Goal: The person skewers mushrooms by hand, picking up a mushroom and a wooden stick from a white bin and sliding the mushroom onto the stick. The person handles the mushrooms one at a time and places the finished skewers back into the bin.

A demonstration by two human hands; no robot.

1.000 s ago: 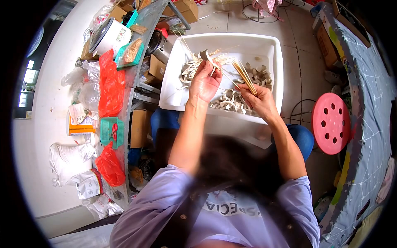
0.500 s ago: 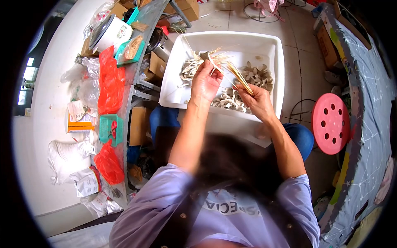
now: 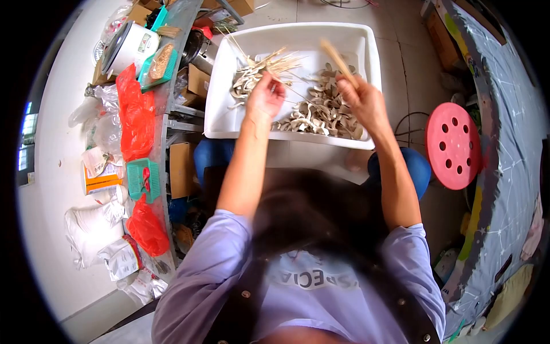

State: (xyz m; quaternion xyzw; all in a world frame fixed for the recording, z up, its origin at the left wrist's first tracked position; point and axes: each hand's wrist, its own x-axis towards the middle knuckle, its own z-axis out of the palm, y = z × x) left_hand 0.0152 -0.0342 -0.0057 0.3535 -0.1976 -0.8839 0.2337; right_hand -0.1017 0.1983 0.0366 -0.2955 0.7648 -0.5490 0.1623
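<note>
My right hand (image 3: 362,102) is closed around a bundle of thin bamboo skewers (image 3: 339,60), blurred and pointing up and left. My left hand (image 3: 266,98) has its fingers curled in a pinch on a thin skewer, which slants down to the right; its fingertips are partly hidden. A loose heap of greyish-beige curled pieces (image 3: 321,114), like mushroom strips, lies at the right and front of a white plastic tub (image 3: 292,136). Just beyond my left hand, at the tub's left, lie threaded skewers (image 3: 245,80) with similar pieces on them, their bare ends fanned out.
To the left, a narrow table holds a white rice cooker (image 3: 130,49), red plastic bags (image 3: 136,117) and a green basket (image 3: 143,178) with red scissors. A pink round stool (image 3: 452,146) stands at the right, beside a surface under grey patterned cloth (image 3: 504,172).
The skewer bundle in my right hand has swung more upright. My left hand has lowered from the piece it held up. The whole view has shifted, placing the tub further up and left.
</note>
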